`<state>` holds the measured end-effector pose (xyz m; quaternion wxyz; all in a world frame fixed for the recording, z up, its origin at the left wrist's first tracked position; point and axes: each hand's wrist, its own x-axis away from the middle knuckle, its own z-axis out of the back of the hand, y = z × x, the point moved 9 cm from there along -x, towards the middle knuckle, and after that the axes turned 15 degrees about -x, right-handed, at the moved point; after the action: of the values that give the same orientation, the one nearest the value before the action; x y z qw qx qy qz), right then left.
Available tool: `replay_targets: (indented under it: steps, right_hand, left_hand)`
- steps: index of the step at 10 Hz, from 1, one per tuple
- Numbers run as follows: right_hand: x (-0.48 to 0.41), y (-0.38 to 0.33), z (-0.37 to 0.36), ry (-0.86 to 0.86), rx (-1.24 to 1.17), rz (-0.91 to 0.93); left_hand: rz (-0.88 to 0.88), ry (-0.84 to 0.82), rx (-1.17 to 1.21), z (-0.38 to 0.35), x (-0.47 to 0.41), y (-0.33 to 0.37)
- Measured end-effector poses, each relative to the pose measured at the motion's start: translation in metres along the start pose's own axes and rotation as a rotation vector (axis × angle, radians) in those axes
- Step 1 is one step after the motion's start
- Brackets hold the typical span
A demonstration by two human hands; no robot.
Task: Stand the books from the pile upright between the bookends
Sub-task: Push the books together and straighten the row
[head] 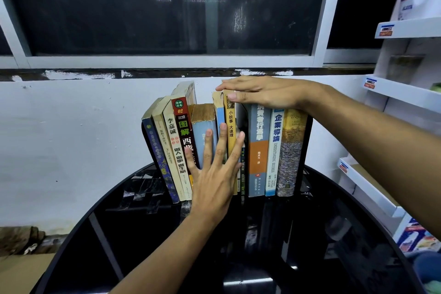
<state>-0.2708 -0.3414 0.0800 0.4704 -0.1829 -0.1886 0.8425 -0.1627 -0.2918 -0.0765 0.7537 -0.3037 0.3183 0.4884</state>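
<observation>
Two bare hands steady a row of books (257, 150) standing on a black tabletop (310, 234), left hand (212, 174) fingers spread flat against spines, right hand (265, 93) fingers together, resting on top edges, black bookend (307, 150) at right.

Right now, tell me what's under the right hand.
The right hand lies flat on the tops of the yellow-spined book and the blue-and-orange book; the top edges beneath the palm are covered.

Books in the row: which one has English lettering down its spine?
The white and blue book, second from the right end, beside the mottled brown spine. It reads UNDERSTANDING BUSINESS; the other readable spines show only Chinese characters.
</observation>
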Motion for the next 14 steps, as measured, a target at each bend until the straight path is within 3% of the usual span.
replay_targets:
  steps: [2, 6, 14]
  right_hand:
    - [0.001, 0.0, -0.002, 0.063, -0.021, 0.079]
    - [0.006, -0.007, -0.004, -0.004, 0.008, -0.006]
    - [0.004, -0.011, -0.004, -0.018, 0.054, 0.015]
  left_hand:
    - [0.0, 0.024, -0.022, 0.0, 0.001, 0.0]
    - [0.037, 0.038, -0.02, -0.001, -0.001, 0.003]
    - [0.085, 0.035, 0.045, -0.004, 0.001, 0.008]
